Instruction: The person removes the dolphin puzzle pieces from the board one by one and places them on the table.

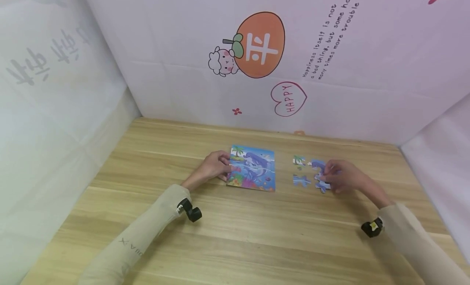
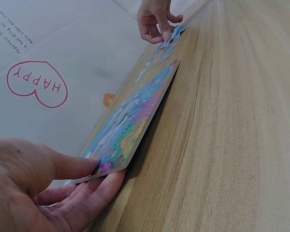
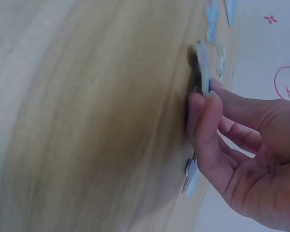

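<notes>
In the head view, my left hand [image 1: 213, 166] holds the left edge of a square dolphin picture card [image 1: 253, 168]. The left wrist view shows the thumb on top of the card [image 2: 123, 121] and the fingers under it, with its near edge raised off the table. To the right, my right hand [image 1: 345, 177] pinches a blue jigsaw puzzle piece [image 1: 323, 185] between thumb and fingers. In the right wrist view this piece [image 3: 203, 65] is tilted up from the wood. A dolphin-head piece [image 1: 318, 165] lies just beyond it, partly hidden by the fingers.
Left of the right hand lie a palm-tree piece [image 1: 299, 160] and a pale blue piece [image 1: 301, 180]. Another piece [image 3: 191, 178] shows below the hand in the right wrist view. White printed sheeting [image 1: 183, 85] borders the wooden table [image 1: 257, 236] at the back and sides.
</notes>
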### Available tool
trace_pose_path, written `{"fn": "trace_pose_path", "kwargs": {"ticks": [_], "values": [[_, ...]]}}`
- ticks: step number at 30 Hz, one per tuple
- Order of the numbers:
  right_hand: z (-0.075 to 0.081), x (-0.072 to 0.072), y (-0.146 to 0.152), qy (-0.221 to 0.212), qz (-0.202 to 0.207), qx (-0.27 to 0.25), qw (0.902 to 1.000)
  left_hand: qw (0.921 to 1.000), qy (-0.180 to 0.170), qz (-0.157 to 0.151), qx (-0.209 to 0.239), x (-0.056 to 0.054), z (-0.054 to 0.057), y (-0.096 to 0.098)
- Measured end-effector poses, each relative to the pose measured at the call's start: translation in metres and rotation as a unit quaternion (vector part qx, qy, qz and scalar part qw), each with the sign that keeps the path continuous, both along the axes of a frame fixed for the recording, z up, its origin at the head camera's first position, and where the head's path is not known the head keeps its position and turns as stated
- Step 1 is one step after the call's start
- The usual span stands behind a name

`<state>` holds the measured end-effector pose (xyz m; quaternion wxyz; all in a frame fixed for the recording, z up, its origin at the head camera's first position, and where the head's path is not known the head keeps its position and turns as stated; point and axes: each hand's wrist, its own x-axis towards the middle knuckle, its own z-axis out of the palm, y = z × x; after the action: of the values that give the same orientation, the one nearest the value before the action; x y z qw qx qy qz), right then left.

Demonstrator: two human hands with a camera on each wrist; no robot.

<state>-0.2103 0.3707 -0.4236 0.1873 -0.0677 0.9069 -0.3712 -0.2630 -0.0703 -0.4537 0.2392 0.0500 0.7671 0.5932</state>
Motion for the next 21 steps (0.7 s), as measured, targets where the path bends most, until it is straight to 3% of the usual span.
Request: {"fn": "trace_pose_path", "kwargs": {"ticks": [5,21], "values": [[0.0000,0.0027,-0.0061,0.017,-0.009,0.044,0.9989,1.0000,0.003,-0.002,0.001,0.0001,-0.0007,0.0003],[0.0027,0.0023,-0.0081,-0.015,0.003,0.069,0.9975,0.9999,0.011,-0.004,0.007,0.0000,-0.0043,-0.0013]]}}
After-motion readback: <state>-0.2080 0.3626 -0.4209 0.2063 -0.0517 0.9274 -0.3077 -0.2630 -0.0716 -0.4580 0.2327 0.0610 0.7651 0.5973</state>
